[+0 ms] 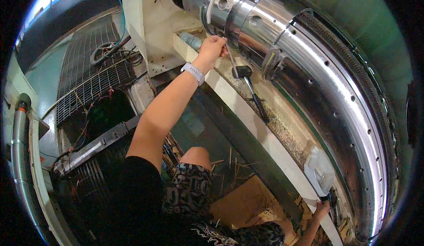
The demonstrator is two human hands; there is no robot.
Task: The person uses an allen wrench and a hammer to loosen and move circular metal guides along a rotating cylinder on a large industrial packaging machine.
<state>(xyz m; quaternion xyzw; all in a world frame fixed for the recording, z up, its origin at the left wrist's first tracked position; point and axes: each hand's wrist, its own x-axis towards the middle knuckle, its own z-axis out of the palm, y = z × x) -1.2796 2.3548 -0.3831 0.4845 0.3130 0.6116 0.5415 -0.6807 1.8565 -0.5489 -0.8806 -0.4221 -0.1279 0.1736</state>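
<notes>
My left hand, with a pale watch strap on its wrist, is raised beside the big metal cylinder. Its fingers pinch a thin, light-coloured rod that slants down toward a mallet. That mallet, with a black head and a dark-ended handle, lies on the dusty ledge under the cylinder. Far to the lower right, my right hand rests at the ledge's edge with fingers curled by a small dark object; what it grips is partly hidden. A translucent plastic container is just beyond it.
A grey-blue bottle lies at the ledge's far left end. The white rail runs between me and the cylinder. Below are a cardboard sheet and scattered offcuts. Metal grating with loose cables lies at left.
</notes>
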